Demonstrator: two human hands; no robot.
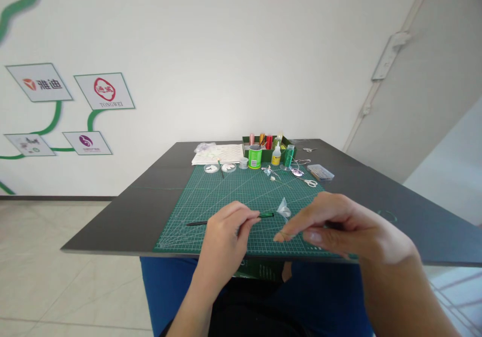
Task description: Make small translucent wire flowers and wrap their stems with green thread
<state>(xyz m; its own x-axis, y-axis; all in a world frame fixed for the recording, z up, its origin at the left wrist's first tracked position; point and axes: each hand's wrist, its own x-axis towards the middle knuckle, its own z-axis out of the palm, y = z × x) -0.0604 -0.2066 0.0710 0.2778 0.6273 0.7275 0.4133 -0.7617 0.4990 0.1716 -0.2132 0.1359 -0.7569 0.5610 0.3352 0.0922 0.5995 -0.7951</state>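
My left hand (229, 229) is closed in a pinch over the cutting mat (203, 201). It grips a thin dark stick (196, 223), whose right end is green and looks wound with thread. My right hand (339, 224) hovers to the right of that end, index finger and thumb stretched towards it, the other fingers curled underneath. A faint thin line shows by the index fingertip; what the curled fingers hold cannot be made out. A pale, translucent petal-like piece (284, 209) lies just beyond, between both hands.
Towards the back stand a green can (255, 157), a glue bottle (276, 154), a green thread spool (288, 156) and a box of spools (268, 152). Small dishes (228, 167) sit left of them. Scissors (310, 183) and a clear case (321, 172) lie on the right.
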